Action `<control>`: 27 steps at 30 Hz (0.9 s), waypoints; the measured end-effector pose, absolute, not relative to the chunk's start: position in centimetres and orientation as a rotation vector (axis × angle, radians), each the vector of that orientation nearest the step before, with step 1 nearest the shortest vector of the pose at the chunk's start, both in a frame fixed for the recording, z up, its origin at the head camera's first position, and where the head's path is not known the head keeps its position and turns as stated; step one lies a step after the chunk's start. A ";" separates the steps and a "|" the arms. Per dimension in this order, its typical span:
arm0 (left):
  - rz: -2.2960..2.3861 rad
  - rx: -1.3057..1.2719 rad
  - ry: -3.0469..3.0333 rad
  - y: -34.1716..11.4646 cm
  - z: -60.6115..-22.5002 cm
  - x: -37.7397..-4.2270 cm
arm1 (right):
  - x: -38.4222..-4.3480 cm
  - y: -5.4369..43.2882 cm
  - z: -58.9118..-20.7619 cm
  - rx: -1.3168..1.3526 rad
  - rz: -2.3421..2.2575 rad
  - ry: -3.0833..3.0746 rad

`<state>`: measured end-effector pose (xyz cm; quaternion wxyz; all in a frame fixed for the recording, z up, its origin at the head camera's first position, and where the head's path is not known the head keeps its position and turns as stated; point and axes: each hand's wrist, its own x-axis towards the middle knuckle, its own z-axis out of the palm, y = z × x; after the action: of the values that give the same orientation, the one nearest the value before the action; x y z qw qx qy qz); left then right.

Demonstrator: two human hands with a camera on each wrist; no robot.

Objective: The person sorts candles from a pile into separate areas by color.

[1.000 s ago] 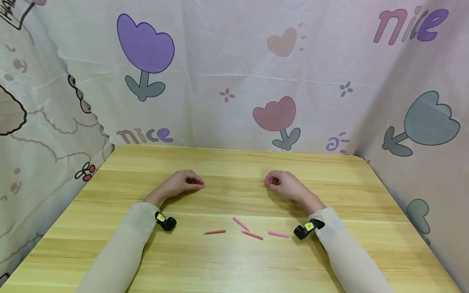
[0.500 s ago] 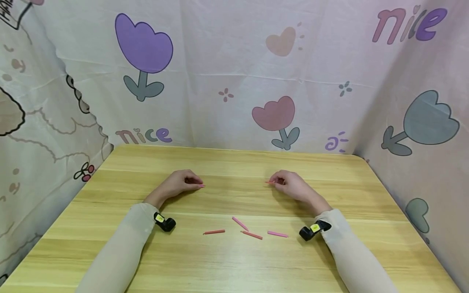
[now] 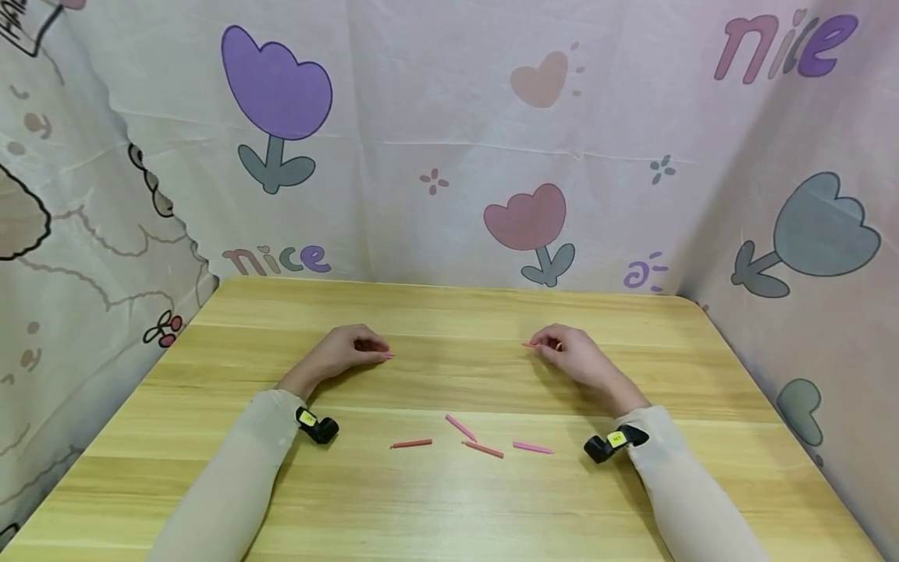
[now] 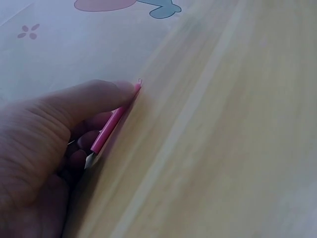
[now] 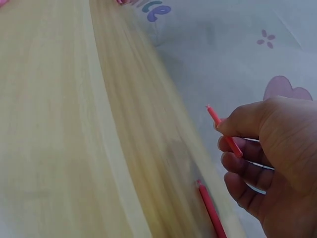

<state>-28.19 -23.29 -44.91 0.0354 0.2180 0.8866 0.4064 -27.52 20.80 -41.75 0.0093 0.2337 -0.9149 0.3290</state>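
Note:
My left hand [image 3: 344, 350] pinches a small pink candle [image 4: 116, 121] between thumb and fingers, low at the tabletop on the left; its looped wick points away from the hand. My right hand [image 3: 579, 359] pinches a thin red candle [image 5: 233, 146] by its middle, wick end sticking out past the thumb. In the right wrist view this candle looks raised above the table. Below that hand a second red candle [image 5: 212, 210] lies on the wood, mostly hidden by the hand in the head view.
Nearer the front of the wooden table [image 3: 449, 507] lie two red candles, one left [image 3: 411, 443] and one central [image 3: 483, 450]. A pink candle [image 3: 460, 427] almost touches the central one; another pink candle [image 3: 533, 448] lies right. A printed cloth [image 3: 421, 94] hangs behind.
My right hand has shifted to the right with the red candle pinched in it, and its forearm has moved along. My left hand and the candles at the front stay where they were.

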 end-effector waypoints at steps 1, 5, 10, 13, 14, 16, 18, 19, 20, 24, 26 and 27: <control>1.255 0.668 2.728 -23.3 -45.0 -28.2 | -27.5 21.0 -41.8 0.725 1.030 -2.857; 1.279 0.664 2.744 -23.4 -45.1 -28.1 | -27.5 21.6 -41.8 0.673 1.082 -2.861; 1.262 0.685 2.765 -23.3 -45.2 -28.0 | -27.4 22.5 -41.8 0.558 1.118 -2.862; 1.263 0.668 2.777 -23.3 -45.2 -27.9 | -27.5 22.7 -41.8 0.546 1.105 -2.854; 1.267 0.663 2.781 -23.3 -45.2 -27.8 | -27.6 22.8 -41.8 0.544 1.103 -2.852; 1.268 0.660 2.789 -23.3 -45.1 -27.8 | -27.7 22.9 -41.8 0.542 1.093 -2.846; 1.264 0.664 2.796 -23.2 -45.2 -27.8 | -27.7 23.0 -41.8 0.525 1.084 -2.844; 1.258 0.670 2.799 -23.3 -45.3 -27.9 | -27.7 23.1 -41.8 0.519 1.083 -2.845; 1.252 0.672 2.803 -23.3 -45.3 -27.9 | -27.7 23.1 -41.8 0.514 1.078 -2.848; 1.258 0.661 2.807 -23.2 -45.4 -27.9 | -27.6 23.4 -41.6 0.525 1.077 -2.845; 1.259 0.666 2.812 -23.2 -45.3 -27.8 | -27.5 23.5 -41.6 0.530 1.078 -2.842; 1.264 0.662 2.810 -23.2 -45.3 -27.8 | -27.4 23.6 -41.6 0.530 1.079 -2.841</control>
<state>-27.78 -23.20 -45.29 -0.0051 0.2100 0.8916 0.4011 -27.44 23.62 -41.61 0.0285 0.1719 -0.9206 0.3496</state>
